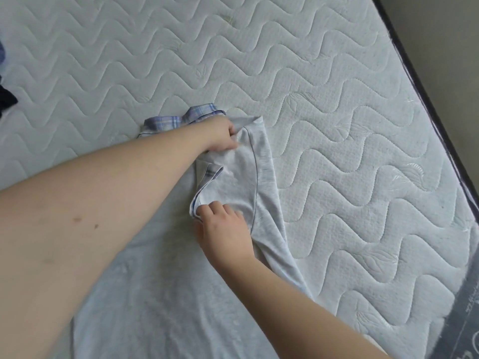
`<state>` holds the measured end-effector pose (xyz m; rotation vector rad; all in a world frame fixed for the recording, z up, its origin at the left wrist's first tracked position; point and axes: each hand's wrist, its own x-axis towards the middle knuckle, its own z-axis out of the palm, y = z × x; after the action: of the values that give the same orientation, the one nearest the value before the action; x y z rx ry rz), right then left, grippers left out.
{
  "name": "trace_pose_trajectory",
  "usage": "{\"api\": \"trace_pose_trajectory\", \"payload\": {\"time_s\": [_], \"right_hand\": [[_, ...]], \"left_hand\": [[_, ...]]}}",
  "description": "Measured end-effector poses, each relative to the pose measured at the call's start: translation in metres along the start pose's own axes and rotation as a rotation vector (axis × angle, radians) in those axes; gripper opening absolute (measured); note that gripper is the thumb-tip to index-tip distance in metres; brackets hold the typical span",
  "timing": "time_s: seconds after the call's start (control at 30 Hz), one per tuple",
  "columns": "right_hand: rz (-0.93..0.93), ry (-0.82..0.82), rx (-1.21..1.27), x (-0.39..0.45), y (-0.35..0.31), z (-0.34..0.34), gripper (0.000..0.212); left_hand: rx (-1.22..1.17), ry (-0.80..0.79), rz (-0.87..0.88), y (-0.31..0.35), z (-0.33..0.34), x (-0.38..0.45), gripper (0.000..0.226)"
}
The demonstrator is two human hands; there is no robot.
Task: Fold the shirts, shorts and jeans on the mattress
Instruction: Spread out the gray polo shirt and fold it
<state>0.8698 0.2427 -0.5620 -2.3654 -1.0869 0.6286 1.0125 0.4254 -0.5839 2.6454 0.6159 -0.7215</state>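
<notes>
Shirt (160, 301), grey with plaid collar (181, 119): our left hand (220, 137) grips the shoulder, right hand (224, 229) pinches the folded sleeve (233, 174); we should flatten it squarely on the mattress (337, 86).

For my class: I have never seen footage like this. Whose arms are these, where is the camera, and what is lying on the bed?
There is no machine here. One camera, worn on a person's head, looks down at their own bare hands. A light grey shirt with a plaid collar lies spread on a white quilted mattress. The left hand grips the cloth near the collar; the right hand pinches the sleeve, which is turned in over the body. Some dark clothing shows at the picture's left edge.
</notes>
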Motion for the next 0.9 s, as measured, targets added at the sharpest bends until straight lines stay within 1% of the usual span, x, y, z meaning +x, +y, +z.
{"api": "trace_pose_trajectory", "payload": {"time_s": [0.07, 0.13, 0.2, 0.23, 0.3, 0.33, 0.4, 0.43, 0.47, 0.53, 0.6, 0.63, 0.7, 0.73, 0.8, 0.83, 0.9], "right_hand": [[-0.002, 0.038, 0.013, -0.012, 0.007, -0.004, 0.022], [0.036, 0.118, -0.041, -0.030, 0.018, -0.010, 0.031], [0.119, 0.183, -0.081, -0.053, 0.035, -0.014, 0.050], [0.171, 0.192, -0.095, -0.064, 0.044, -0.015, 0.060], [0.289, 0.155, -0.109, -0.084, 0.063, -0.017, 0.075], [0.353, 0.117, -0.105, -0.093, 0.072, -0.017, 0.077], [0.455, 0.054, -0.107, -0.109, 0.084, -0.016, 0.075], [0.478, 0.030, -0.110, -0.117, 0.089, -0.015, 0.072], [0.486, 0.010, -0.103, -0.124, 0.092, -0.015, 0.066], [0.498, -0.023, -0.071, -0.135, 0.097, -0.015, 0.047], [0.512, -0.063, -0.071, -0.144, 0.100, -0.015, 0.025], [0.516, -0.080, -0.073, -0.148, 0.101, -0.015, 0.018], [0.499, -0.090, -0.091, -0.156, 0.102, -0.015, 0.018], [0.485, -0.088, -0.107, -0.161, 0.102, -0.014, 0.019], [0.464, -0.082, -0.120, -0.172, 0.101, -0.012, 0.020], [0.463, -0.081, -0.114, -0.179, 0.099, -0.010, 0.020], [0.468, -0.093, -0.094, -0.193, 0.094, -0.007, 0.017]], "left_hand": [[-0.038, 0.054, -0.020, 0.001, 0.003, -0.007, 0.022], [-0.147, 0.123, -0.050, 0.005, 0.010, -0.020, 0.023], [-0.270, 0.233, -0.076, 0.009, 0.017, -0.033, 0.026], [-0.305, 0.324, -0.077, 0.014, 0.020, -0.042, 0.027], [-0.389, 0.496, -0.034, 0.027, 0.028, -0.061, 0.027], [-0.452, 0.558, -0.005, 0.035, 0.032, -0.074, 0.024], [-0.562, 0.636, 0.017, 0.053, 0.045, -0.103, 0.015], [-0.609, 0.650, 0.012, 0.062, 0.054, -0.119, 0.009], [-0.655, 0.640, -0.003, 0.069, 0.065, -0.136, 0.007], [-0.720, 0.571, -0.090, 0.079, 0.089, -0.166, 0.017], [-0.739, 0.487, -0.254, 0.084, 0.114, -0.191, 0.023], [-0.740, 0.442, -0.363, 0.085, 0.127, -0.201, 0.023], [-0.807, 0.320, -0.565, 0.090, 0.149, -0.216, 0.029], [-0.932, 0.224, -0.624, 0.095, 0.159, -0.221, 0.035], [-1.260, 0.027, -0.632, 0.109, 0.171, -0.231, 0.039], [-1.345, -0.027, -0.604, 0.116, 0.173, -0.234, 0.039], [-1.391, -0.074, -0.567, 0.125, 0.176, -0.238, 0.034]]}}
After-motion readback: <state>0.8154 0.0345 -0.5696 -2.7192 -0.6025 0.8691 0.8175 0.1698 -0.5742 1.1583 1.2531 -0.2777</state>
